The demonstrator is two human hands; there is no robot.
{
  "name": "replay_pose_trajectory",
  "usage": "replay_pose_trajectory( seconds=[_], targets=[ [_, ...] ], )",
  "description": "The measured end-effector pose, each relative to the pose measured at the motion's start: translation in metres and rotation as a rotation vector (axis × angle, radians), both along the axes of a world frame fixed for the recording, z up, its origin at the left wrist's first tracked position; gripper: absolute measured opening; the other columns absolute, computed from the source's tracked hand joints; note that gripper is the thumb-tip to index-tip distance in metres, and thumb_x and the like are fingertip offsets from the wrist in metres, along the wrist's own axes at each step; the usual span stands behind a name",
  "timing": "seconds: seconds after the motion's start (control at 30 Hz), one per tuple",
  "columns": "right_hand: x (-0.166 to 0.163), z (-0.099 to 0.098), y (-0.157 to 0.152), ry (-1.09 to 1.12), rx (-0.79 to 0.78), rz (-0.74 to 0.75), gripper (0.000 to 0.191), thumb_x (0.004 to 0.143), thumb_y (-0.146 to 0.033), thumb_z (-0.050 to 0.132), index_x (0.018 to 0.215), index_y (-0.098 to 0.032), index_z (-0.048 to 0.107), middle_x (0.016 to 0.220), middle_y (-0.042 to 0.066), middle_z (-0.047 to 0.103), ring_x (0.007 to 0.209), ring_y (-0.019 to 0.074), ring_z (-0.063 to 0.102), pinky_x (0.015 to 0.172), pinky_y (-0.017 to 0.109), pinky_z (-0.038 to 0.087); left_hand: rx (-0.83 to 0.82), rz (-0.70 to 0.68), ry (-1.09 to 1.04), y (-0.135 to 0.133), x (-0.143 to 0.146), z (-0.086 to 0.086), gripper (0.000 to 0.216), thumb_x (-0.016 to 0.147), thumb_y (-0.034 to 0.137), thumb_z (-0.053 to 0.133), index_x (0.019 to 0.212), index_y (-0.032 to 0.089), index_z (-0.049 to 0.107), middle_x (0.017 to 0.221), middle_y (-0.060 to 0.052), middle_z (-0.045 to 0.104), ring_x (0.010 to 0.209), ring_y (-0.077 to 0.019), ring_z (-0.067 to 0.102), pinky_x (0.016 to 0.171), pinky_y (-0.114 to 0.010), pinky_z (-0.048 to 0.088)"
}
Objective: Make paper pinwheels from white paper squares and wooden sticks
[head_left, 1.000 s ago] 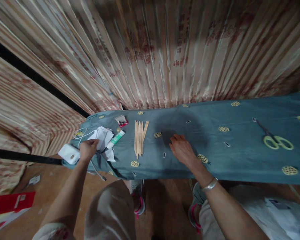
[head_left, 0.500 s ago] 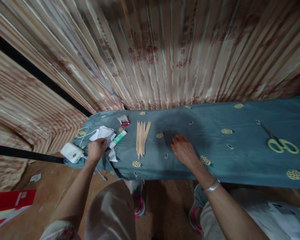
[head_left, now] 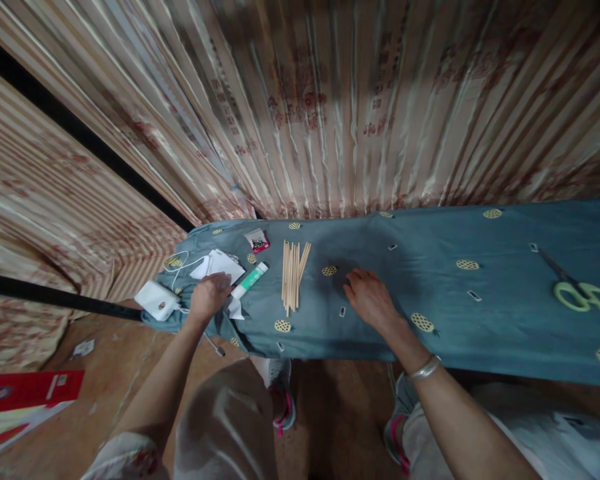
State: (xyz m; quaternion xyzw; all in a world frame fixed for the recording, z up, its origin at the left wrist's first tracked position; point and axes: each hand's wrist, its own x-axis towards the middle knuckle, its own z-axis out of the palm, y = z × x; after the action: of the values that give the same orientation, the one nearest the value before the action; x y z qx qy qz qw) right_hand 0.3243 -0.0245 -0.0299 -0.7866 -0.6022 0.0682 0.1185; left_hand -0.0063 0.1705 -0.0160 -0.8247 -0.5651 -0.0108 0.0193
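Note:
My left hand [head_left: 211,297] is at the left end of the bench, its fingers bent and closed on the edge of the white paper [head_left: 223,261]. The fingertips are partly hidden from above. Close by its fingers lies a green and white glue stick [head_left: 250,280]. A small white paper scrap [head_left: 235,308] pokes out beside the hand. My right hand [head_left: 371,298] rests over the cloth with loosely bent fingers and holds nothing. Between the hands lies a bundle of thin wooden sticks [head_left: 291,277], a few slanting away at the right.
A small red and white box [head_left: 258,240] of metal pieces sits behind the glue stick. A white device [head_left: 157,301] with a cable is at the left end. Scissors [head_left: 583,295] with pale green handles lie far right on the blue cloth [head_left: 360,343]. A striped curtain [head_left: 330,160] hangs behind.
My left hand has shifted slightly over the paper and its fingers have turned to the right. The whole view has slid a little; my right hand has barely moved.

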Motion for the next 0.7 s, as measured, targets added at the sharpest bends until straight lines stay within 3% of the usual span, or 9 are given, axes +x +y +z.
replay_pose_trajectory(
  seconds=[0.2, 0.37, 0.53, 0.63, 0.7],
  targets=[
    [-0.036, 0.014, 0.024, 0.4, 0.208, 0.066, 0.025, 0.091, -0.016, 0.05, 0.11, -0.013, 0.065, 0.117, 0.013, 0.067, 0.109, 0.021, 0.061, 0.097, 0.031, 0.042, 0.02, -0.034, -0.005, -0.002, -0.002, -0.004, 0.033, 0.083, 0.027, 0.054, 0.111, 0.017, 0.068, 0.123, -0.012, 0.066, 0.11, -0.0264, 0.063, 0.084, -0.031, 0.051],
    [-0.069, 0.027, 0.048, 0.581, 0.258, 0.151, 0.021, 0.088, -0.015, 0.051, 0.098, -0.018, 0.069, 0.098, 0.005, 0.074, 0.087, 0.0148, 0.068, 0.082, 0.025, 0.049, 0.049, 0.002, -0.019, 0.001, -0.005, 0.002, 0.035, 0.086, 0.024, 0.045, 0.109, 0.012, 0.069, 0.099, -0.016, 0.074, 0.087, -0.0299, 0.071, 0.075, -0.034, 0.052],
    [-0.082, 0.036, 0.055, 1.104, 0.385, 0.144, 0.018, 0.083, -0.022, 0.058, 0.092, -0.016, 0.072, 0.089, 0.006, 0.075, 0.076, 0.0148, 0.067, 0.075, 0.028, 0.052, 0.093, -0.14, -0.172, 0.01, -0.007, 0.006, 0.038, 0.088, 0.025, 0.04, 0.11, 0.014, 0.069, 0.117, -0.012, 0.069, 0.109, -0.0263, 0.065, 0.093, -0.034, 0.051],
    [-0.087, 0.056, 0.043, 1.45, 0.339, 0.242, 0.019, 0.079, -0.032, 0.065, 0.088, -0.016, 0.073, 0.088, 0.005, 0.075, 0.078, 0.0143, 0.067, 0.077, 0.028, 0.052, 0.11, -0.26, -0.307, 0.019, -0.012, 0.001, 0.034, 0.083, 0.021, 0.042, 0.098, 0.014, 0.073, 0.113, -0.012, 0.071, 0.116, -0.027, 0.061, 0.101, -0.041, 0.048],
    [-0.091, 0.071, 0.019, 1.631, 0.192, 0.431, 0.025, 0.081, -0.038, 0.066, 0.091, -0.017, 0.073, 0.092, 0.006, 0.075, 0.084, 0.0146, 0.068, 0.08, 0.029, 0.053, 0.089, -0.28, -0.324, 0.026, -0.018, -0.003, 0.032, 0.08, 0.019, 0.044, 0.091, 0.017, 0.074, 0.108, -0.011, 0.073, 0.115, -0.0277, 0.062, 0.101, -0.045, 0.048]
  ],
)
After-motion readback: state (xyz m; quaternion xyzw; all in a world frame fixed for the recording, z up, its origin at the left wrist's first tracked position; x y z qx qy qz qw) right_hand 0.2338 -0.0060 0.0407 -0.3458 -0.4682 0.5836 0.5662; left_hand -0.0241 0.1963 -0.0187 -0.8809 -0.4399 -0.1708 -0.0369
